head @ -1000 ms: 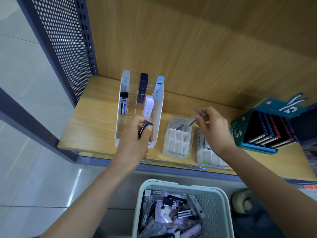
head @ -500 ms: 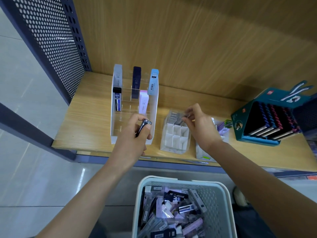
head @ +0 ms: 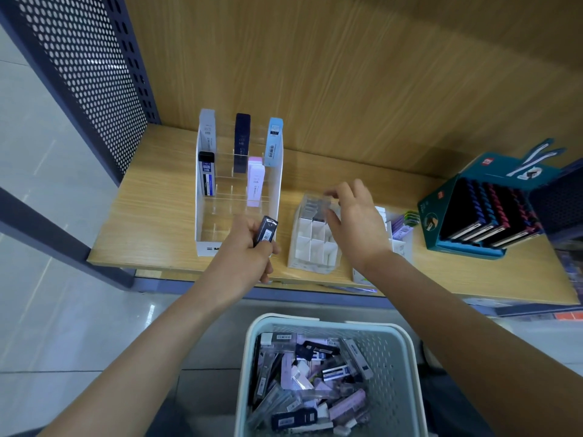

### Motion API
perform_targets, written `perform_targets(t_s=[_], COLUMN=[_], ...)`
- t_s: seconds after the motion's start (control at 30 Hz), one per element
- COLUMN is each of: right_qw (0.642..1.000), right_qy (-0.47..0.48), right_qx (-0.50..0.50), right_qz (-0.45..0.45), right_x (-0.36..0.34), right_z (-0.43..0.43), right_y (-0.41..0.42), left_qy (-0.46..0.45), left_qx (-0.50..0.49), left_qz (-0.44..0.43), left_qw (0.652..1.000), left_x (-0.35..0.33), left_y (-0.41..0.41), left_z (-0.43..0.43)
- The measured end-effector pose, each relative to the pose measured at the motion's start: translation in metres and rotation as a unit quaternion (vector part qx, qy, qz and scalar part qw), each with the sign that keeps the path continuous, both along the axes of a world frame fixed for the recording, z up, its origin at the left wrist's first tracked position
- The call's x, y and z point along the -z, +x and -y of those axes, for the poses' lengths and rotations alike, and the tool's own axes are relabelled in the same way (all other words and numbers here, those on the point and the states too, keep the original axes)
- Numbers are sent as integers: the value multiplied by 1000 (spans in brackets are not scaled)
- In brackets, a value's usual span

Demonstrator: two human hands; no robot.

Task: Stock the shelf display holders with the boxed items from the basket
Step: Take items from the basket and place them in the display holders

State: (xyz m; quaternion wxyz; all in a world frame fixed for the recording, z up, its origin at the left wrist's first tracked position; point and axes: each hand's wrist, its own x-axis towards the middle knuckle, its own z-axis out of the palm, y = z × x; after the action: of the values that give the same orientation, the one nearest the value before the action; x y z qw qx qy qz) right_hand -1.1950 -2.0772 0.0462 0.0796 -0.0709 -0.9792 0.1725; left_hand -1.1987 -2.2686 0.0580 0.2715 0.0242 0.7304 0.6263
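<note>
My left hand (head: 244,252) grips a small dark box (head: 267,230) in front of the tall tiered display holder (head: 204,247). That holder carries a grey box (head: 207,126), a navy box (head: 242,138), a light blue box (head: 273,142), a black-and-blue box (head: 206,173) and a pink box (head: 255,181). My right hand (head: 358,220) hovers with loose, blurred fingers over the back row of the white gridded holder (head: 310,247), where clear boxes (head: 314,205) stand. The pale basket (head: 407,354) below the shelf holds several mixed boxes.
A second white holder (head: 401,244) stands right of the gridded one, partly hidden by my right arm. A teal display carton (head: 435,216) of dark items sits at the shelf's right. A perforated metal panel (head: 94,74) closes the left side; the wooden shelf (head: 151,216) ends just above the basket.
My right hand carried a clear box to the gridded holder's back row and let go of it; its fingers have since lifted. My left hand stays put with the dark box.
</note>
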Motion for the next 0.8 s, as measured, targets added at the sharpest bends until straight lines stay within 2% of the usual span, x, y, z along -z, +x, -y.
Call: perform_targets(t_s=[0.07,0.2,0.3,0.37,0.47,0.53,0.63,0.8], right_qw=[995,964,925,903,888,889,918,946], right_qy=[-98,-248,-355,-411,-457,-457,-381,-255], right_qx=[-17,-69,-52,-32,-12,-5,-52,-153], right_qz=[-20,71,127,119,39,-24,-94,-130], right_x=[-12,-35,-47,-49,-52,-57,-62,-51], right_z=[12,37,40,37,30,23,14,5], right_y=[5,27,41,48,61,69,81,101], left_qy=[0,29,13,-1,-10,-10,41,171], left_qx=[38,89,81,71,53,38,13,-43], left_qz=[-31,-78,-98,-99,-67,-10,70,119], left_qw=[999,992,992,993,996,999,997,977], left_x=[-1,-6,-8,-11,-20,-24,-28,-37], left_y=[2,6,7,9,9,11,15,23], left_z=[1,3,3,3,3,2,-3,-17])
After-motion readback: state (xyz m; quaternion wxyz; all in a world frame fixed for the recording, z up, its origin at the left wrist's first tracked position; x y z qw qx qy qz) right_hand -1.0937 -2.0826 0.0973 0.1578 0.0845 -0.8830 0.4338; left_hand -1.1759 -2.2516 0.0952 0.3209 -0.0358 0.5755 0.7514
